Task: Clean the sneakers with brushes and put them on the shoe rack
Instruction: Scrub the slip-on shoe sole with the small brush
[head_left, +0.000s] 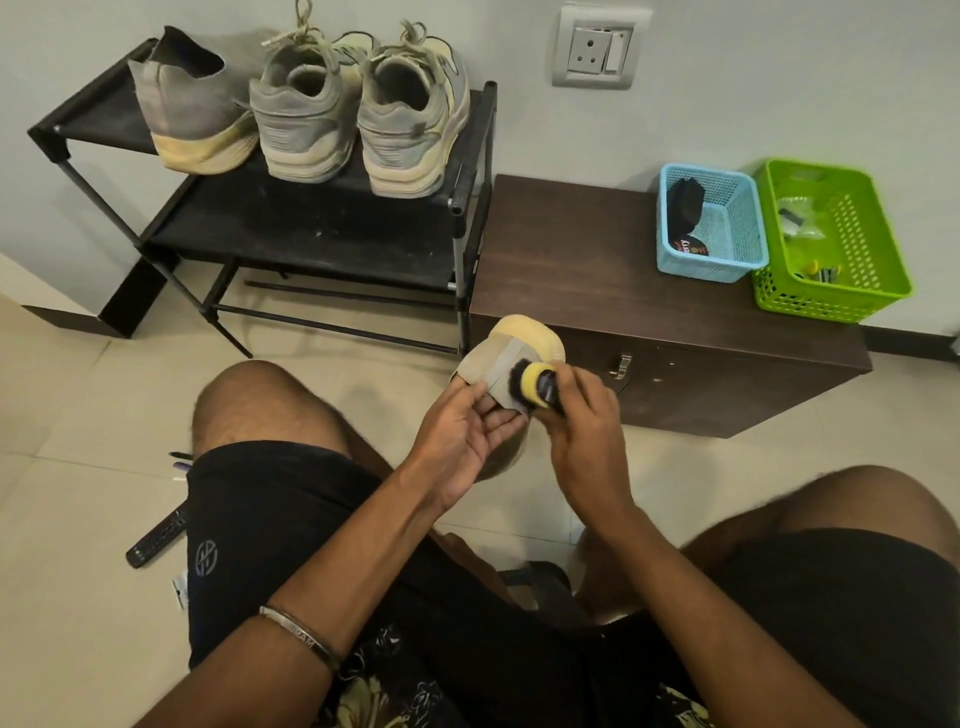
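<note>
Left hand (462, 431): palm up, fingers curled under and around the near end of the sneaker (506, 358), gripping it above the floor between the knees.
Right hand (582, 431): fingers wrapped around the brush (537, 387), whose bristles are pressed against the grey upper of the sneaker.
Sneaker: toe points far, yellowed sole edge visible at the far end; near part hidden by both hands.
Shoe rack (322, 228): black, far left, against the wall; three grey sneakers (311, 119) stand on its top shelf, heels facing near.
Tabletop (597, 270): dark brown cabinet, right of the rack, just beyond the held sneaker.
Baskets: blue basket (737, 228) and green basket (852, 249) touching, at the far right of the tabletop.
Floor: remote control (156, 540) lies beside the left thigh.
</note>
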